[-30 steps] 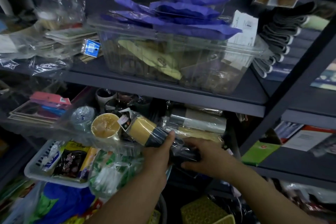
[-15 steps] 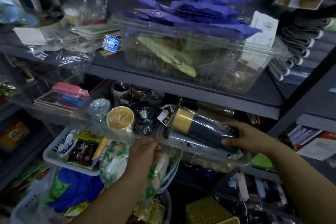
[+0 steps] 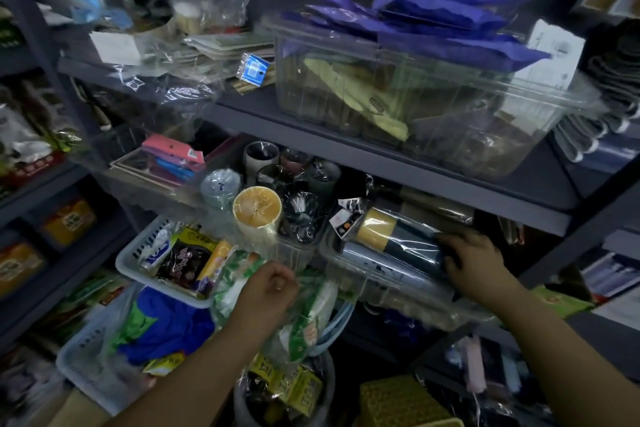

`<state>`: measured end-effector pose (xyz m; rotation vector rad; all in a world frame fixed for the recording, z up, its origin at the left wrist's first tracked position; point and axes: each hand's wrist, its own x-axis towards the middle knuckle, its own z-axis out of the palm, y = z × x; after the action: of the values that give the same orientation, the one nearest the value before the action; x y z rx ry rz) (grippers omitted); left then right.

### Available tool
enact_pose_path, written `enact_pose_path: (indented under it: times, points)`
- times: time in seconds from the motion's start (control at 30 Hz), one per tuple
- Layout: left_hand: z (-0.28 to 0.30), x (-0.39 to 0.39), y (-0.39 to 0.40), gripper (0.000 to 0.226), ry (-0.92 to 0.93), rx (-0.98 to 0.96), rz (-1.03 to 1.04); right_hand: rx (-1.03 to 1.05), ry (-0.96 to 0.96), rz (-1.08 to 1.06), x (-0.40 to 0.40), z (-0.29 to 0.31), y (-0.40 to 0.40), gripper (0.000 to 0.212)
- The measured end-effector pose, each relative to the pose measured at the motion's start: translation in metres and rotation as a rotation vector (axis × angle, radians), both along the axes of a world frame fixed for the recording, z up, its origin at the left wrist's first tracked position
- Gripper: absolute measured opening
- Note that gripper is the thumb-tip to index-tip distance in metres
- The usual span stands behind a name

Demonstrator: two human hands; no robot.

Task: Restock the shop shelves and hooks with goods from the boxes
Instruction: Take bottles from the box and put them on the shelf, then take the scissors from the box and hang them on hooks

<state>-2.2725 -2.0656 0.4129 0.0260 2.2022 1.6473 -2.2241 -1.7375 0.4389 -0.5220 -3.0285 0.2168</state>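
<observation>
A gold-and-dark cylinder wrapped in clear film [image 3: 398, 236] lies on its side on other wrapped rolls in a clear tray [image 3: 391, 282] on the middle shelf. My right hand [image 3: 472, 260] rests against the cylinder's dark right end, fingers curled onto it. My left hand [image 3: 268, 289] hovers lower, at the front rim of a clear tray of cups [image 3: 294, 255], with its fingers loosely curled; whether it pinches the plastic is unclear. A film-wrapped yellow cup [image 3: 257, 213] stands just above that hand.
A large clear bin [image 3: 433, 121] with purple and yellow packets fills the upper shelf. A white basket [image 3: 138, 263] of snack packs juts out at left. Green-white bags [image 3: 304, 319], a yellow basket [image 3: 398, 402] and a lower white basket [image 3: 86, 364] crowd the space below.
The wrapped cylinder went from both hands at the shelf front up and right onto the rolls in the tray. My left hand let go and dropped toward the cup tray's rim.
</observation>
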Motion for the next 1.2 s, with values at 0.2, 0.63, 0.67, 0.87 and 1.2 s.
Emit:
enact_pose_path:
  times: [0.2,0.63,0.67,0.87,1.2]
  points:
    - [-0.012,0.028,-0.06,0.019,0.102,-0.106,-0.002,-0.13,0.463,0.149,0.007,0.008,-0.078,0.04]
    - [-0.103,0.252,-0.293,0.019,-0.273,-0.348,1.045,-0.531,-0.265,0.913,0.008,-0.103,-0.385,0.043]
    - [-0.111,0.275,-0.302,0.016,-0.318,-0.351,1.109,-0.523,-0.319,0.964,0.014,-0.115,-0.405,0.042]
    - [-0.159,0.379,-0.332,0.006,-0.509,-0.306,1.397,-0.497,-0.665,1.138,0.068,-0.187,-0.511,0.044]
    - [-0.266,0.439,-0.348,0.003,-0.643,-0.136,1.55,-0.284,-1.123,0.937,0.148,-0.354,-0.565,0.049]
